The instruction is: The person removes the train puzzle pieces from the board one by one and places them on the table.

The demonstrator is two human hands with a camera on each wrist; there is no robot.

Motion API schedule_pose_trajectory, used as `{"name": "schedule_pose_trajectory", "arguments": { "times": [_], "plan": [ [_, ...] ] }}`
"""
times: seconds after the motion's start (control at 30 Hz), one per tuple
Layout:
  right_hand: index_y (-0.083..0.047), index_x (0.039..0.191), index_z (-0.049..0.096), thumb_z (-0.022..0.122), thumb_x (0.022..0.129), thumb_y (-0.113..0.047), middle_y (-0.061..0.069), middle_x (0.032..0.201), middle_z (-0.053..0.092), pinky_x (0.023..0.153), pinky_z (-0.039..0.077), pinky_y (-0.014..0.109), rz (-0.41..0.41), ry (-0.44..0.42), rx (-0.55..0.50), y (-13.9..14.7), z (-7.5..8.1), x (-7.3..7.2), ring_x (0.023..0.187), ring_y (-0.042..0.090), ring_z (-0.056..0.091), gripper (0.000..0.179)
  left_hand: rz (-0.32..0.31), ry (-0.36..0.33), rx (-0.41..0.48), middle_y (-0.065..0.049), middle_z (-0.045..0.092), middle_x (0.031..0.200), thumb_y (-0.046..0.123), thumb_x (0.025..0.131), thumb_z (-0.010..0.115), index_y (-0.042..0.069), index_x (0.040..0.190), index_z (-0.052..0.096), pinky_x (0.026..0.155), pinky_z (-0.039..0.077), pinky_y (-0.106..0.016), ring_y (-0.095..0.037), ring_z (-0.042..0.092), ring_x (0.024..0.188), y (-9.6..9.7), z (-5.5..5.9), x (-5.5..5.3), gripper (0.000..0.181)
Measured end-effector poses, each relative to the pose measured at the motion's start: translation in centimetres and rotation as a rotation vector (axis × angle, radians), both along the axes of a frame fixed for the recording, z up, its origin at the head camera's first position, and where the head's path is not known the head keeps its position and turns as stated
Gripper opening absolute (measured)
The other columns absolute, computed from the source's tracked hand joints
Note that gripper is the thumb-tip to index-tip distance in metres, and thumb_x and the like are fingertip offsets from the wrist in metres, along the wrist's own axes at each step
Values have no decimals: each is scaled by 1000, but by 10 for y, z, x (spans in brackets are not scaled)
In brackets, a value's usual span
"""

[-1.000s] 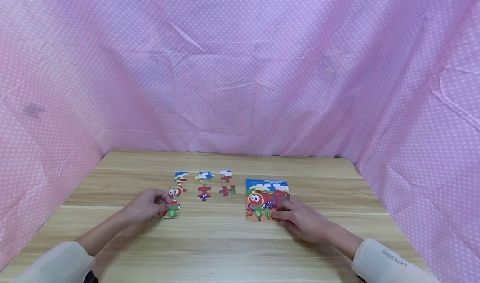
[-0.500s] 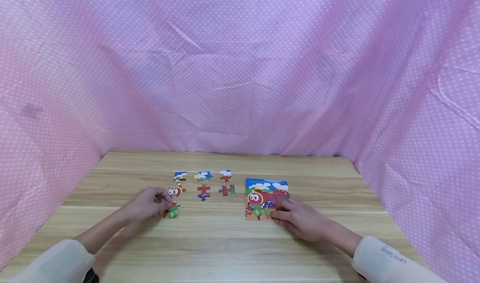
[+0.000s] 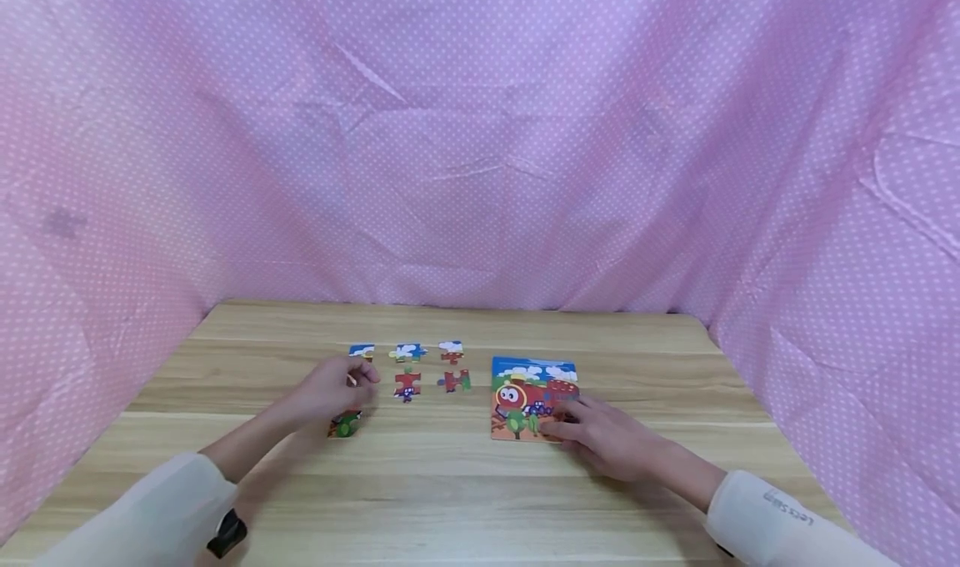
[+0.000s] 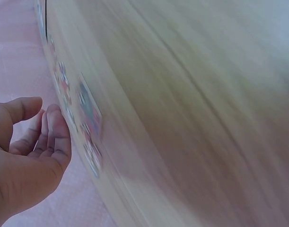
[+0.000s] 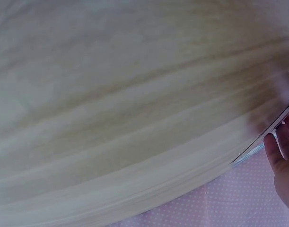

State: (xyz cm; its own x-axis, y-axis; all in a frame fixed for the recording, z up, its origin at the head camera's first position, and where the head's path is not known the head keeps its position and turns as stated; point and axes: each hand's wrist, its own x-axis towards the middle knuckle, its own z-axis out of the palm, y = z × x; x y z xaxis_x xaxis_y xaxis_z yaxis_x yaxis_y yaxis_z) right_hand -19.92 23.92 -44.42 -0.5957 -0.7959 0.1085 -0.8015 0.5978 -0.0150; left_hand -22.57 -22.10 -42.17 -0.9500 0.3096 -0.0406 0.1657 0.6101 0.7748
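My left hand (image 3: 337, 390) hovers over the left column of jigsaw pieces, hiding the middle one in the head view. In the left wrist view its thumb and fingers are apart, with nothing between them. Just below that hand lies a corner piece with a green bush (image 3: 347, 423). A cloud corner piece (image 3: 362, 351) shows above it. To the right of these sit a blue-sky piece (image 3: 408, 352), a red piece (image 3: 407, 383) and others. My right hand (image 3: 607, 440) rests its fingers on the lower right of the square train puzzle picture (image 3: 517, 375).
The loose pieces lie apart in rows on the wooden table (image 3: 450, 500), left of the picture. A pink dotted curtain (image 3: 480, 175) hangs behind the table and along both sides.
My left hand has left the bush corner piece and moved up and right over the left column. The right hand stays on the puzzle picture.
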Motion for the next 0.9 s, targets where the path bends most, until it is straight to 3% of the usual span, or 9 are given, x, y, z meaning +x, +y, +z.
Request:
{"name": "schedule_pose_trajectory", "arguments": {
  "times": [0.27,0.43,0.67,0.9],
  "plan": [
    [-16,139,61,61,104,-24,1,135,61,104,49,45,-47,-35,0,-2,1,1,125,22,57,36,-91,110,-22,-3,63,89,-3,89,67,3,97,67,69,51,-25,-17,58,84,25,-6,-11,10],
    [-14,132,64,62,103,-24,1,132,63,105,48,45,-73,-57,-6,-1,1,2,124,22,58,30,-137,105,-31,-3,65,87,-2,90,67,3,96,67,63,50,-24,-16,58,79,41,-11,-18,8],
    [-16,125,67,63,103,-22,-1,127,64,102,50,44,-73,-60,-23,-4,2,3,119,20,59,23,-128,88,-35,0,64,90,0,91,69,4,100,68,71,51,-25,-15,58,85,70,-10,-24,11],
    [-14,124,68,65,102,-20,2,129,64,100,51,46,-70,-64,-25,-4,5,5,119,23,60,23,-214,90,-17,2,64,89,0,92,69,7,98,68,69,52,-26,-14,59,81,103,-14,-30,9]
  ]
}}
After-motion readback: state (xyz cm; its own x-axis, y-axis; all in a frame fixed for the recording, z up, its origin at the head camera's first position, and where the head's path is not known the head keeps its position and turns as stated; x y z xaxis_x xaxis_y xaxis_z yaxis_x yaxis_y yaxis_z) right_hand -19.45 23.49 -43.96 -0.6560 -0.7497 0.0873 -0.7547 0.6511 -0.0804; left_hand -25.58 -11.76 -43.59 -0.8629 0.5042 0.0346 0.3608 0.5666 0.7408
